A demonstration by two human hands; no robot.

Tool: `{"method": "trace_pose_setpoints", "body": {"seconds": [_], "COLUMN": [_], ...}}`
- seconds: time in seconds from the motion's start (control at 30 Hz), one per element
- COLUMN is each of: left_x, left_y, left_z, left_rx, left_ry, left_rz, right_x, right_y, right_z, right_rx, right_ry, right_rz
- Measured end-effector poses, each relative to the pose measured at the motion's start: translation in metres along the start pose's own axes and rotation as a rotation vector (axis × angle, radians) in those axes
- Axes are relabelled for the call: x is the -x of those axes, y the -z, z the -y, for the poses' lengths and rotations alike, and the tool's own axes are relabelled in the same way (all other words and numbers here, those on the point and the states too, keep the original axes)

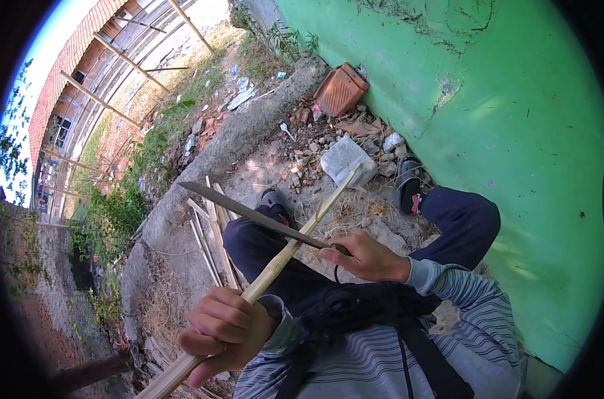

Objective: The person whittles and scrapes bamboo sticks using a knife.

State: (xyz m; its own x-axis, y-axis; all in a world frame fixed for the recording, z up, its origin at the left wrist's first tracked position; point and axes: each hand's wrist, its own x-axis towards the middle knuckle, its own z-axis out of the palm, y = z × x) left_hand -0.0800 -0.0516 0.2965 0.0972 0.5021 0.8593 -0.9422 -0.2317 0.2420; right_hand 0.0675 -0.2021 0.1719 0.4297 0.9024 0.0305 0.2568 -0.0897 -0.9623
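A long pale strip of split bamboo [273, 267] slants from the lower left up across my lap, its far end over a whitish block. My left hand [225, 327] is wrapped round its lower part. In my right hand [365, 258] is the handle of a machete [245, 211], thumb laid forward along it. The dark blade points to the upper left and crosses the bamboo, its edge against the strip. Just beyond the blade a thin sliver [319, 207] stands away from the strip.
Several bamboo strips [215, 229] lie by my left leg. Ahead are the whitish block [347, 161], rubble and an orange-brown plastic container [342, 90]. A green wall [514, 133] rises close on my right. A raised concrete edge [212, 149] curves along the left, with plants [119, 213] beyond.
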Motion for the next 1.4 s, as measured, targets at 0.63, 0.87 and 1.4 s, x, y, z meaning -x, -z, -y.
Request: {"method": "trace_pose_setpoints", "body": {"seconds": [0.63,0.87,1.4], "left_x": [-0.013,-0.027,-0.037], "left_y": [0.002,0.006,0.021], "left_z": [0.013,0.02,0.031], "left_rx": [-0.015,-0.03,-0.007], "left_ry": [0.023,0.039,0.087], "left_rz": [0.014,-0.039,-0.055], "right_x": [-0.024,-0.033,-0.054], "right_y": [0.024,0.019,0.027], "right_z": [-0.097,-0.049,-0.14], "right_rx": [0.169,0.136,0.21], "right_ry": [-0.125,-0.037,-0.192], "right_rz": [-0.024,0.013,-0.163]}}
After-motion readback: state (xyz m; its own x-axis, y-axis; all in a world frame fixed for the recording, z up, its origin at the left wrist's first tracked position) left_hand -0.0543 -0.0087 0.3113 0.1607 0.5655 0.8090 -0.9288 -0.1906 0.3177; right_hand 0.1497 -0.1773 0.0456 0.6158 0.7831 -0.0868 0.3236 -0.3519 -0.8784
